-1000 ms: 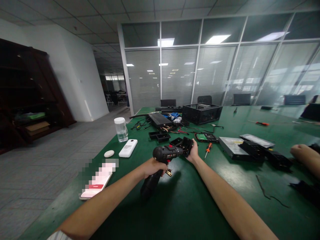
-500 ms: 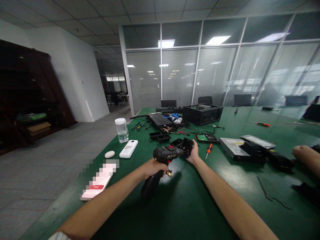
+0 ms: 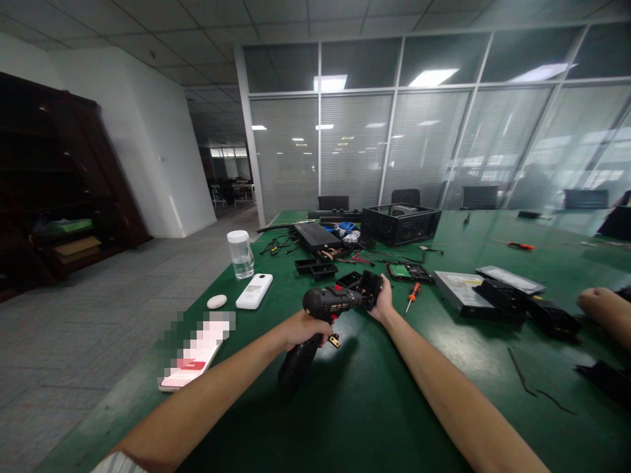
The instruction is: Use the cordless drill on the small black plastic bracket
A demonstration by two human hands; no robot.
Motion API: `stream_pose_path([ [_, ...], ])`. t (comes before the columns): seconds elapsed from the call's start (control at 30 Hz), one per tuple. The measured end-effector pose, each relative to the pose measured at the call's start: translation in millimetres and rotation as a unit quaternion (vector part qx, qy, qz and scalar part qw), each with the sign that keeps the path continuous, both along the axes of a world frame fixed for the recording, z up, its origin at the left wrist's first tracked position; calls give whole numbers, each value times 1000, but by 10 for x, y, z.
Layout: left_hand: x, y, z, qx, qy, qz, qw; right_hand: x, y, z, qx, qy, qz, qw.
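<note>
Black-bodied, one drill (image 3: 331, 300) sits in the left hand (image 3: 302, 330), which is closed firmly around its handle, just below the barrel. The right hand (image 3: 382, 302) holds one black part (image 3: 369, 289) at the drill's front end. The drill's barrel has its long axis nearly level, pointing right toward that part, while the handle slants down to the near left; whether a bit meets the part is too small to tell. Just below the barrel shows one small brass-coloured piece (image 3: 334, 340). To the drill's right, past the right hand, lies one orange-handled screwdriver (image 3: 413, 295). Beyond the drill are two small black trays (image 3: 323, 272), side by side, and farther off one open-topped black case (image 3: 401, 225). To the drill's left are one clear bottle (image 3: 241, 257), one white device (image 3: 254, 292), one white oval object (image 3: 217, 301) and one phone (image 3: 194, 374), partly pixelated. Well to the drill's right is one co-worker's hand (image 3: 599, 302). Beneath the drill spreads one green table (image 3: 384, 420).
</note>
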State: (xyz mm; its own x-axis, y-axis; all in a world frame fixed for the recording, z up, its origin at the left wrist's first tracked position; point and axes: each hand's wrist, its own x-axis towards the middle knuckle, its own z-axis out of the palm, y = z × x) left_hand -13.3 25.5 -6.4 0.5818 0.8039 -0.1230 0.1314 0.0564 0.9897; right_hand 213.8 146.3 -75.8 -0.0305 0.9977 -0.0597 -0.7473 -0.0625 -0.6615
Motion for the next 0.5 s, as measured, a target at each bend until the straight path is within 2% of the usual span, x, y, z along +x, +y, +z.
stream_pose_path([
  [0.5,-9,18,-15,10,3,-4,1000,-8,-24,21,2,4,3,1000],
])
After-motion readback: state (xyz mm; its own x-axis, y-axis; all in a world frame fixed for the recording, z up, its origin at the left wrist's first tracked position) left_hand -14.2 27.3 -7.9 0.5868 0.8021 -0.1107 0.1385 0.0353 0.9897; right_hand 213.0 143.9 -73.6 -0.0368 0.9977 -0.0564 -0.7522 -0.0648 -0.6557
